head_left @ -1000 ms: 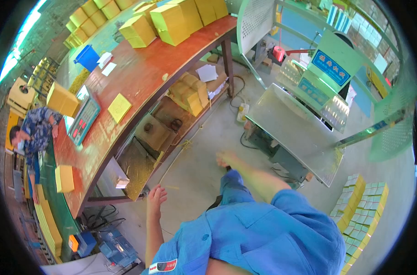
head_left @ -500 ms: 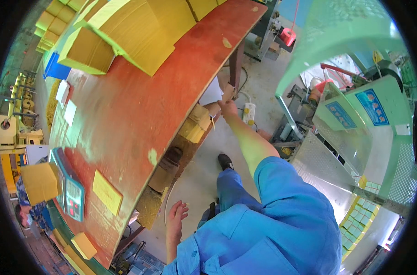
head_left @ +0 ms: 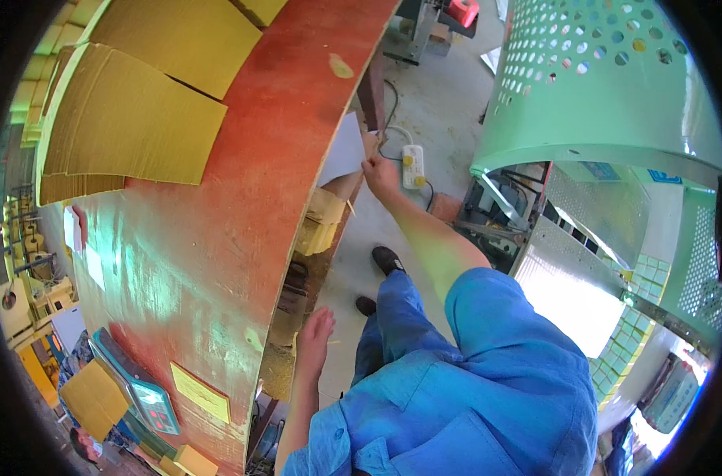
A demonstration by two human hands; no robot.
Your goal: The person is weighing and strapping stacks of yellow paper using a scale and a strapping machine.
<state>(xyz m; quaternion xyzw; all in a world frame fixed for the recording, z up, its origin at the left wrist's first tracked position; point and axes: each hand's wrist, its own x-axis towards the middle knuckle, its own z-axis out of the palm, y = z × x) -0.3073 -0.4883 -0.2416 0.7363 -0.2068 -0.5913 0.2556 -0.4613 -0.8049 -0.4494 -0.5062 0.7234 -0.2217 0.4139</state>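
My right hand [head_left: 382, 176] reaches forward under the edge of the red wooden table [head_left: 242, 206] and grips the corner of a white sheet of paper [head_left: 343, 149] that lies on a stack of yellow cardboard [head_left: 321, 222] on the shelf below. My left hand [head_left: 315, 333] hangs open beside the table's edge, holding nothing, fingers slightly apart. On the tabletop lie large stacks of flat yellow cardboard sheets [head_left: 130, 135].
A green perforated machine guard [head_left: 607, 87] rises at the right. A white power strip [head_left: 413, 165] with cables lies on the concrete floor. A digital scale [head_left: 142, 393] and yellow notes [head_left: 200, 393] sit near the table's near end. My black shoes [head_left: 386, 258] stand on the floor.
My head has moved closer over the table, so the view has swung. My right hand has reached further forward and taken hold of the white sheet. My left hand stays low by the edge.
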